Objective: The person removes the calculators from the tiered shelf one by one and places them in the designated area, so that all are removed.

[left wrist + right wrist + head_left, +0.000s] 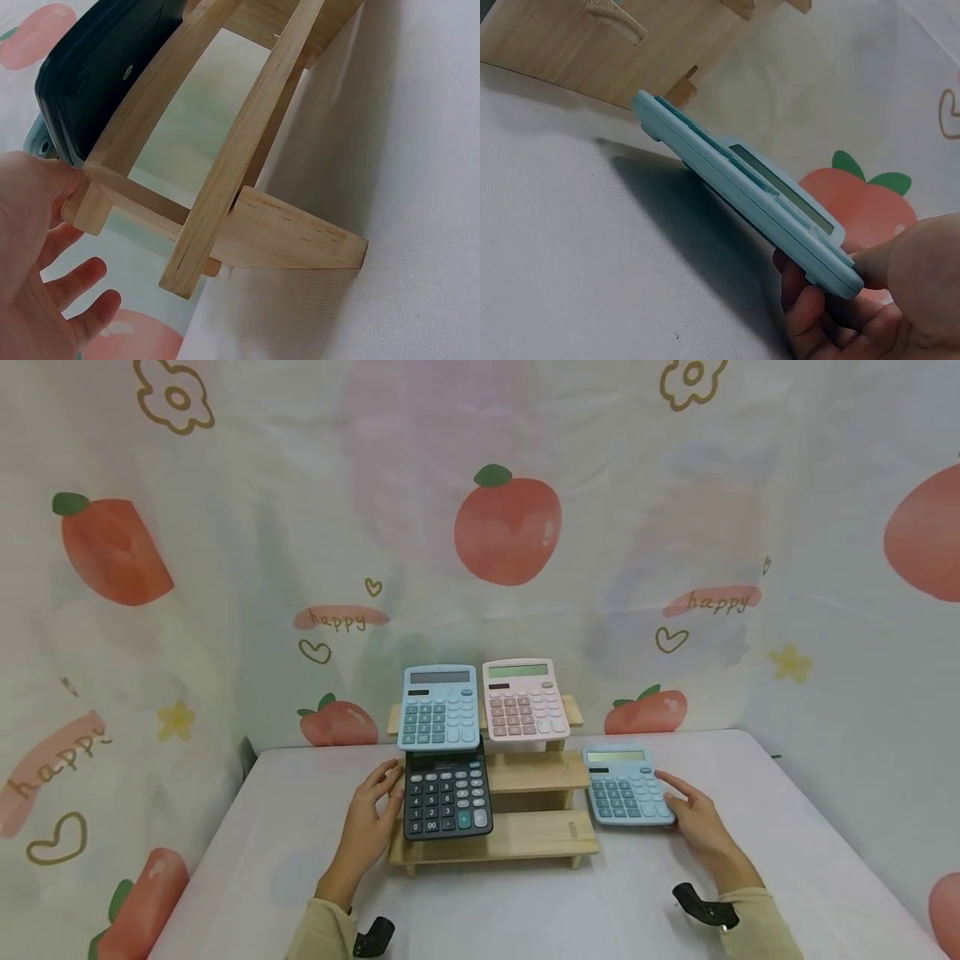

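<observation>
A stepped wooden rack (525, 839) stands mid-table. On it sit a blue calculator (440, 706), a pink calculator (523, 699) and a black calculator (447, 795). My left hand (372, 814) lies open beside the rack's left end, thumb against the wood (82, 196) just below the black calculator (97, 75). My right hand (693, 818) grips the right edge of a second blue calculator (626, 787), right of the rack. In the right wrist view that calculator (742, 191) is tilted, its far end raised off the table, my thumb on top and fingers (810, 315) underneath.
A white table (525, 902) carries everything. Printed fabric with peaches hangs behind and on both sides (510, 527). Bare table lies in front of the rack and at the right. Wrist camera mounts (701, 906) sit on both forearms.
</observation>
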Demonstrator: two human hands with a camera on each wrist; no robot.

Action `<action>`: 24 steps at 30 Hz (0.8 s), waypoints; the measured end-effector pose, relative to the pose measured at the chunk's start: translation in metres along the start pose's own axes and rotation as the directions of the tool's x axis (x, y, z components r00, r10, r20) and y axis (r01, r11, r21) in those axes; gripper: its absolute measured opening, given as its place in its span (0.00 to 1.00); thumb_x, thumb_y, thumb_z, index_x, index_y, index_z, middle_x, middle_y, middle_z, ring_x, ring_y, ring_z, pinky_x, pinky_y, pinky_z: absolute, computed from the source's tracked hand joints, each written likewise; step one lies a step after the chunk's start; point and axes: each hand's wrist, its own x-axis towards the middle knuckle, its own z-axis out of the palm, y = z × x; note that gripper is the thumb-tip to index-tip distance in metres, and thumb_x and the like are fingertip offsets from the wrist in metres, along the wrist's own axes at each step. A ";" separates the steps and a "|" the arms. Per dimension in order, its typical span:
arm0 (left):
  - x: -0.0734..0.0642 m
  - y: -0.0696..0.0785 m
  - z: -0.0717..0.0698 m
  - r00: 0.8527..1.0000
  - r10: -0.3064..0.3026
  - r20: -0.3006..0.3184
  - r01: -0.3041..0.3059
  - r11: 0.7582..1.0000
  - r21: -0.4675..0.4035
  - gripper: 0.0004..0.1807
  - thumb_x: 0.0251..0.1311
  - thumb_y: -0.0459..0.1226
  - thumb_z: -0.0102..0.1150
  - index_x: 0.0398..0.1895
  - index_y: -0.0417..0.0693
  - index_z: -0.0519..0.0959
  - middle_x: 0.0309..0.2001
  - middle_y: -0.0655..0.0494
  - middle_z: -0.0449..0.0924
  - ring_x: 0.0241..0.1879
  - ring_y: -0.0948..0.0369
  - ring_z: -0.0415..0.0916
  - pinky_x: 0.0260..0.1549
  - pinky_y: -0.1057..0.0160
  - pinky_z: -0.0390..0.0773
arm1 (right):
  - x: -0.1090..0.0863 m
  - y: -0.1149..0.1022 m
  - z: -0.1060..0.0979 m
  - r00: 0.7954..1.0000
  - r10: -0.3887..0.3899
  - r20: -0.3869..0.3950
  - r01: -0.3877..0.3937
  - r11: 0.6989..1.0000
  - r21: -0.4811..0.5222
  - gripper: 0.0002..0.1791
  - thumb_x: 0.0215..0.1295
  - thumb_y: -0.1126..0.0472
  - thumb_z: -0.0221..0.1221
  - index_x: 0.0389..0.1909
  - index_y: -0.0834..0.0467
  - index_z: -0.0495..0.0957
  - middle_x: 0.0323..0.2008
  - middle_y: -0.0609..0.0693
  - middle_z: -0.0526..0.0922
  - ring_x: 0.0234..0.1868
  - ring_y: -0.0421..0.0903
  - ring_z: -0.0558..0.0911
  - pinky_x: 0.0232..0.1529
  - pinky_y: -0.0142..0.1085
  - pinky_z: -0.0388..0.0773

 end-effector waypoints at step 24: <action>0.000 -0.001 0.002 0.999 0.029 -0.018 -0.028 0.999 0.029 0.22 0.73 0.33 0.54 0.68 0.35 0.73 0.73 0.45 0.68 0.69 0.42 0.69 0.65 0.37 0.71 | -0.003 -0.025 -0.002 0.987 0.145 -0.070 -0.154 0.978 -0.139 0.36 0.81 0.45 0.39 0.79 0.64 0.51 0.77 0.71 0.54 0.59 0.47 0.73 0.39 0.23 0.75</action>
